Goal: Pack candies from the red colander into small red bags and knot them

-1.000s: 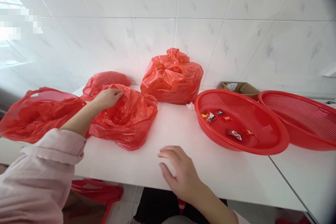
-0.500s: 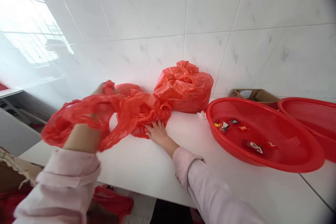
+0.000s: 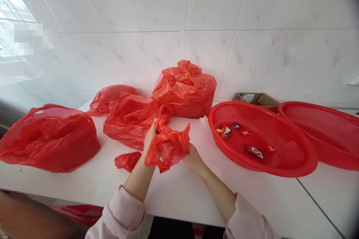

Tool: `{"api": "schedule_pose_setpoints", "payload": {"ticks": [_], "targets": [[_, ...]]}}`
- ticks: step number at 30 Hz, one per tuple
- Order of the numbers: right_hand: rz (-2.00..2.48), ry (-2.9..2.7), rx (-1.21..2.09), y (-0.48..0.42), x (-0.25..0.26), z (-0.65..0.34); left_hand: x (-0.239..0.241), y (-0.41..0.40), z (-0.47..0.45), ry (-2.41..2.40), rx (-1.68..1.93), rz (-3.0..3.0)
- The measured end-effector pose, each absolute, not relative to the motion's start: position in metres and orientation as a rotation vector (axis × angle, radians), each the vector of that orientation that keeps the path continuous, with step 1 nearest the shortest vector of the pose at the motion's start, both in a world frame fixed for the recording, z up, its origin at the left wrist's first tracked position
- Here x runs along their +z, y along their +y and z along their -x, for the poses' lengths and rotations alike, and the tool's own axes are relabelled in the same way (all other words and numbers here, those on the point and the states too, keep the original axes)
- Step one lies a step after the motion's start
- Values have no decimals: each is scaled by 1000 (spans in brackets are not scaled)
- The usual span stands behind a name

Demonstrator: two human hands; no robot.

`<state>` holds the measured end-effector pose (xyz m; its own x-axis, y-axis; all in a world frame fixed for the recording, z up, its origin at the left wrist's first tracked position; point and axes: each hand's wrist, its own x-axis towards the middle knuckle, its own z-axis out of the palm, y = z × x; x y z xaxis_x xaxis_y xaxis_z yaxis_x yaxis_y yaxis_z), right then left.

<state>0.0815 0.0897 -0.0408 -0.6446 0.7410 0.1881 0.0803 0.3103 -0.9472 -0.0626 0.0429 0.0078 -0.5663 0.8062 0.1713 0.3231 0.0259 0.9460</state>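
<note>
With pink sleeves point(image 3: 123, 209) rolled at the bottom of the frame, at work over a white desk point(image 3: 174, 198), holding a crumpled red bag point(image 3: 168, 145) above it at centre, between left hand point(image 3: 149, 137) and right hand point(image 3: 194, 158). Closed on the thin film from either side in a two-handed grip, judging by what shows; largely hidden behind the folds, so cannot tell how firmly. Apparently at the step of handling one loose bag; cannot tell whether opening or bunching it. Calling next, in all likelihood, for feeling out an edge and for a light touch, to spare the film a tear. Placed just right of a small red bundle point(image 3: 127, 161), in front of an open-topped red bag point(image 3: 120, 127), with a bulky red bag point(image 3: 61, 145) at far left and a red basket point(image 3: 311, 158) of a few wrapped pieces point(image 3: 255, 152) at right. Backed by a knotted red bag point(image 3: 186, 93) near mid-frame, a cardboard box point(image 3: 266, 100) at right and, across the top, a pale tiled wall point(image 3: 210, 3).
</note>
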Motion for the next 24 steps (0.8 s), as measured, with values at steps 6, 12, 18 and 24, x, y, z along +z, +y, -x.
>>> {"api": "schedule_pose_setpoints", "payload": {"ticks": [6, 12, 18, 24], "targets": [[554, -1369, 1981, 90, -33, -110, -34, 27, 40, 1926, 1548, -1241], [587, -1457, 1885, 83, -41, -103, -52, 16, 59, 1905, 1261, -1538], [686, -1286, 1704, 101, -51, -108, -41, 47, 67, 1747, 995, -1771], [743, -1213, 1622, 108, -51, -114, 9, 22, 50, 1901, 835, -1832]]}}
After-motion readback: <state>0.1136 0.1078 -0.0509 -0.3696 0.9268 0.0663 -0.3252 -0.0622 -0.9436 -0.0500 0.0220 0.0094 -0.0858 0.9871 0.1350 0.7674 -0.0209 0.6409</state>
